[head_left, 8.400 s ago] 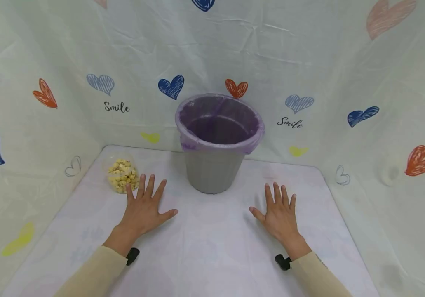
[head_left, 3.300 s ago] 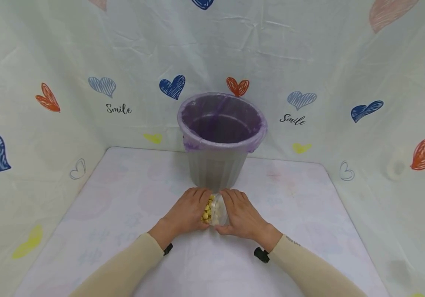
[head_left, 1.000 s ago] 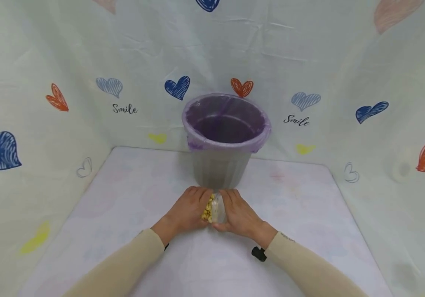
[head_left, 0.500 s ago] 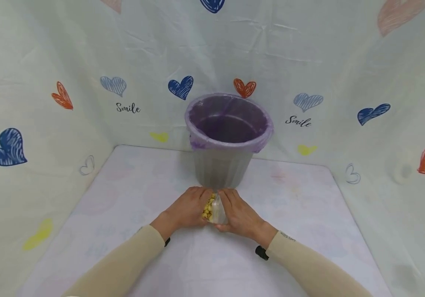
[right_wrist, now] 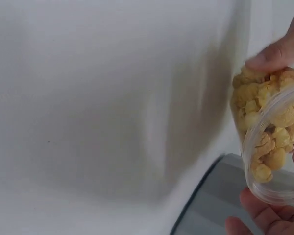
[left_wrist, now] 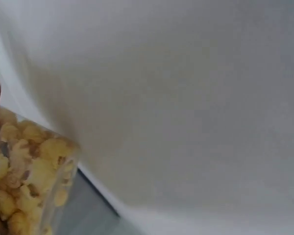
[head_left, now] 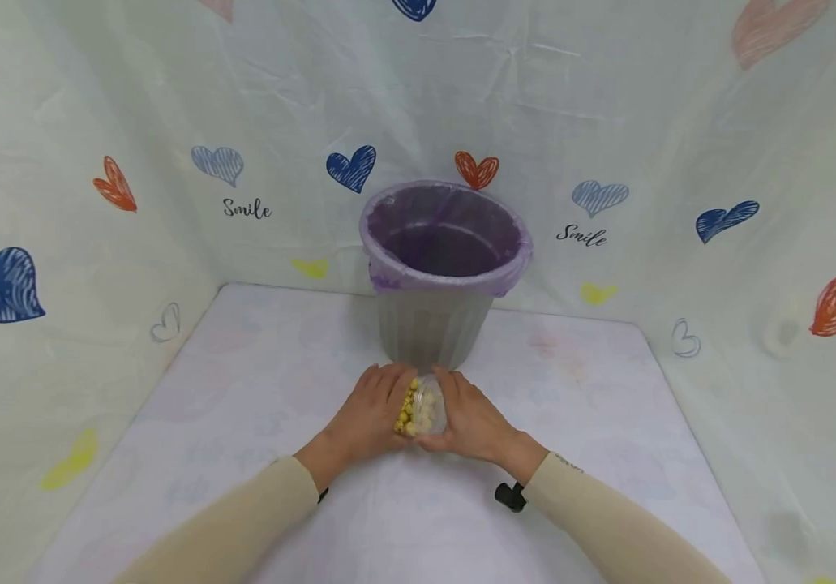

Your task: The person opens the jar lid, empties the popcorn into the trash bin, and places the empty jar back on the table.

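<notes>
A clear plastic jar of yellow popcorn (head_left: 406, 414) lies tipped sideways between both hands, in front of the bin, its lid end turned right. My left hand (head_left: 370, 414) grips the jar's body from the left. From the other side, my right hand (head_left: 472, 422) has its fingers and thumb round the clear lid (head_left: 430, 405). In the right wrist view the popcorn jar (right_wrist: 250, 100) shows its round lid rim, with left-hand fingers above and right-hand fingers below. The left wrist view catches only part of the popcorn jar (left_wrist: 27, 171) and one fingertip.
Just beyond the hands stands a grey bin (head_left: 428, 328) lined with a purple bag (head_left: 454, 284). A white cloth covers the table (head_left: 279, 349). Behind and at the sides hang pale sheets (head_left: 418, 97) printed with hearts and "Smile".
Earlier both hands were spread apart and the jar stood at the left. Both hands then took hold of it before the bin. In the last second the lid end has turned slightly into view.
</notes>
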Tool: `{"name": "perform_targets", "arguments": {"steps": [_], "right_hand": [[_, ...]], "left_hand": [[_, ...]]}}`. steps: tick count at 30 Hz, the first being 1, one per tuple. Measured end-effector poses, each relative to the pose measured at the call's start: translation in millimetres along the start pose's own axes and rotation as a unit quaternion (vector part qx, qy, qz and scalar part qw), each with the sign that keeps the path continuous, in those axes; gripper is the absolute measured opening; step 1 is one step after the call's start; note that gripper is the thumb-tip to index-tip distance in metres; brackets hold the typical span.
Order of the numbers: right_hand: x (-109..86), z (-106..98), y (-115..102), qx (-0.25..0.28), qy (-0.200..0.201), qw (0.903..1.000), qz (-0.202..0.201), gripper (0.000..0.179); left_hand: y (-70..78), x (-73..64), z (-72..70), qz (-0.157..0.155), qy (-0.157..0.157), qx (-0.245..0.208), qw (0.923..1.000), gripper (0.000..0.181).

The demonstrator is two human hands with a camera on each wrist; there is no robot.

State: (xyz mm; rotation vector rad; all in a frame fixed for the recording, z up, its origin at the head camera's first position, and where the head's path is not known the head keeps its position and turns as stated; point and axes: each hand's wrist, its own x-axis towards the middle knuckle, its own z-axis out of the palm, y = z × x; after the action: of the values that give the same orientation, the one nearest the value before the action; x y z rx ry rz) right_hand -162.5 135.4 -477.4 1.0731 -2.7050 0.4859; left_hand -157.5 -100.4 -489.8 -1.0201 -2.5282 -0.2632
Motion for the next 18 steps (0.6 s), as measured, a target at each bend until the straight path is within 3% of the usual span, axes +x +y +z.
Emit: {"name": "perform_targets", "arguments": {"steps": [2,6,10,18], "right_hand": [[0.0,1.2,-0.3,-0.040,0.012,0.9991,-0.011,0.111],[-0.2,3.6,0.5,-0.095,0.040,0.9941,-0.035,0.110],[0.8,4.7,3.0,-0.110,0.054,0.9907,-0.059,0.105],[2.2,5.5,10.6,-0.133,0.067,0.9835,-0.103,0.102]], "left_hand": [[-1.5,0.5,4.2,0.013,0.023,0.011,0.9996,0.111],[-6.6,4.8,5.8,0.027,0.022,0.019,0.9992,0.098],[-9.8,11.5,3.5,0.031,-0.005,0.007,0.9995,0.089],[-13.7,21.8,-1.3,0.023,-0.058,0.001,0.9981,0.088]]}}
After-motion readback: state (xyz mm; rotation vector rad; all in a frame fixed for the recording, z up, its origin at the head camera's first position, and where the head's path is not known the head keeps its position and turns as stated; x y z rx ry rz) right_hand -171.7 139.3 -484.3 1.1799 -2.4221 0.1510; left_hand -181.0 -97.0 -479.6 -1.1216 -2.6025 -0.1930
